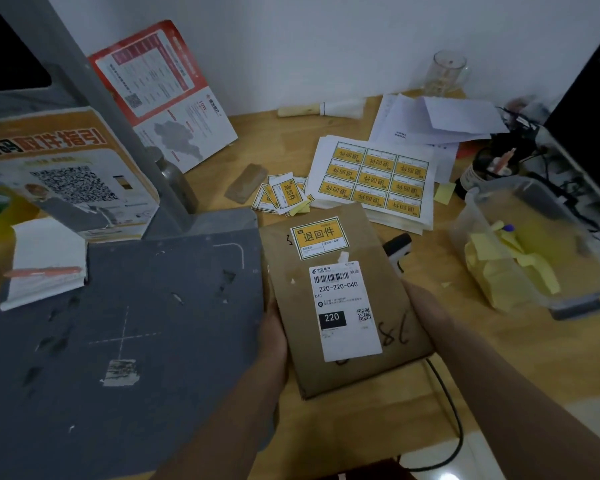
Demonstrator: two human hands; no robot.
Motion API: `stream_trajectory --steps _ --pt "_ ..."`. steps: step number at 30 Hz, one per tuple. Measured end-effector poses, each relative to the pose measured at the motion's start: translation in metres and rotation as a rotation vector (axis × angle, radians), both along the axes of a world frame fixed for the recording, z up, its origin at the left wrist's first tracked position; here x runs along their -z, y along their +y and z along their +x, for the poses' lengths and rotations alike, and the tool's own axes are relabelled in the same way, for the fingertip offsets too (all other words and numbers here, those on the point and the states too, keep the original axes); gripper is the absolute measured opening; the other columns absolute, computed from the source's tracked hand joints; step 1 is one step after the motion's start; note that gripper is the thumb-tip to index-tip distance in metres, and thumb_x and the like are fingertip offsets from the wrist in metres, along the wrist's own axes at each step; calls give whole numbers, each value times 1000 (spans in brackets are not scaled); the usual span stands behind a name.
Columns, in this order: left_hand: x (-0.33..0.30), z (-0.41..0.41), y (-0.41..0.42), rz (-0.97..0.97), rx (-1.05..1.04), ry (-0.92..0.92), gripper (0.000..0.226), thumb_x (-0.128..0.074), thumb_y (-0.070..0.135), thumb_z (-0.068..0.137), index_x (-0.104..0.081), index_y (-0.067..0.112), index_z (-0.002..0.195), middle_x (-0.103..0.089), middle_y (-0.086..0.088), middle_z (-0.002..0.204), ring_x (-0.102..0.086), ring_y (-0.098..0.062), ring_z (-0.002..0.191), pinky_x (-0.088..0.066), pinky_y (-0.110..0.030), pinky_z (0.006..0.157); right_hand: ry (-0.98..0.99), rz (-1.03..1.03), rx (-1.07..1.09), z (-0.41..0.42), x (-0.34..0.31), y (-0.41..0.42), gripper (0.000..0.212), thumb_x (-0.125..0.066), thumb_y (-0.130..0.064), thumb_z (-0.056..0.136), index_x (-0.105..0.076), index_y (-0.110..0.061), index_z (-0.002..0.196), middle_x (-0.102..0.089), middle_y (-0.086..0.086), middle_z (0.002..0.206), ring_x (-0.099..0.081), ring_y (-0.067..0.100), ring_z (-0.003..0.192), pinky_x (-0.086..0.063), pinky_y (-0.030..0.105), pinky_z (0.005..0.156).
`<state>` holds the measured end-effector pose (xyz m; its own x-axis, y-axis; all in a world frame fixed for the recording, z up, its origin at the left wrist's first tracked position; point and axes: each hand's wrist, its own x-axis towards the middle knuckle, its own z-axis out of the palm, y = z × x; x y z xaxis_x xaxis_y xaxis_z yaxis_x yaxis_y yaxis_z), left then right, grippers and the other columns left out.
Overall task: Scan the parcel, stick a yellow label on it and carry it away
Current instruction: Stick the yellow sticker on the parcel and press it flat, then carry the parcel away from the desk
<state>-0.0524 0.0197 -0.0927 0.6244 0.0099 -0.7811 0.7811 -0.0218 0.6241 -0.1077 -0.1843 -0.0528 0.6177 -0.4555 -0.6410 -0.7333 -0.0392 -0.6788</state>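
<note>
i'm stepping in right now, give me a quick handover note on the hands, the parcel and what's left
Left hand: holds the parcel's left edge.
Right hand: holds its right edge, fingers hidden beneath.
Parcel: brown, flat, face up beside the grey scanner pad, between both hands over the wooden desk.
Done: a yellow label is stuck above the white shipping label. Whether it was scanned cannot be told.
Left: carry it away.
Spare label sheets lie behind.

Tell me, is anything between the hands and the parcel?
No. The left hand and the right hand already hold the brown parcel by its sides, and the yellow label is stuck on top.
</note>
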Motion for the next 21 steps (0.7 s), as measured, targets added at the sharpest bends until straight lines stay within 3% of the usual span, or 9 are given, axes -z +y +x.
stream_trajectory --steps 2,4,7,11,15,18,21 --pt "-17 3 2 -83 -34 8 48 -41 46 95 -73 13 83 -76 -7 70 -69 -29 76 -56 -40 74 -3 95 87 -1 -3 4 44 -44 -43 94 -64 -6 108 -63 21 118 -56 36 113 -40 48 104" --pt "-41 8 2 -125 -23 -38 47 -41 43 96 -70 14 75 -72 -2 55 -67 -22 57 -51 -32 59 -60 163 137 -3 -9 7 40 -47 -49 91 -66 -15 94 -67 13 100 -62 31 97 -44 45 98" --pt "-75 13 -2 -196 13 -137 47 -42 42 96 -68 17 68 -69 0 51 -64 -14 41 -51 -27 49 -221 235 212 -5 -28 6 36 -50 -50 89 -67 -19 80 -65 4 80 -59 21 79 -45 40 83" --pt "-114 9 -19 -252 76 -217 45 -40 40 97 -67 16 69 -68 0 49 -63 -13 38 -49 -18 39 -394 255 266 -22 -58 -5 44 -49 -43 92 -69 -25 58 -67 -7 60 -58 15 68 -44 36 75" --pt "-134 -16 -58 -304 195 -251 42 -42 41 95 -68 15 74 -69 0 51 -64 -14 41 -50 -20 44 -514 268 370 -72 -77 -29 33 -48 -46 92 -69 -25 77 -69 -6 64 -63 8 61 -47 28 66" --pt "-137 -54 -95 -349 335 -238 41 -42 36 95 -64 14 69 -66 0 46 -60 -14 35 -45 -16 39 -574 279 501 -133 -88 -50 40 -48 -51 91 -67 -23 70 -68 -5 59 -63 6 50 -49 21 53" --pt "-137 -100 -135 -371 483 -209 40 -41 32 96 -61 13 66 -62 1 41 -56 -13 31 -40 -12 33 -657 330 613 -206 -94 -67 47 -39 -53 93 -72 -21 90 -77 0 80 -72 10 69 -55 24 63"
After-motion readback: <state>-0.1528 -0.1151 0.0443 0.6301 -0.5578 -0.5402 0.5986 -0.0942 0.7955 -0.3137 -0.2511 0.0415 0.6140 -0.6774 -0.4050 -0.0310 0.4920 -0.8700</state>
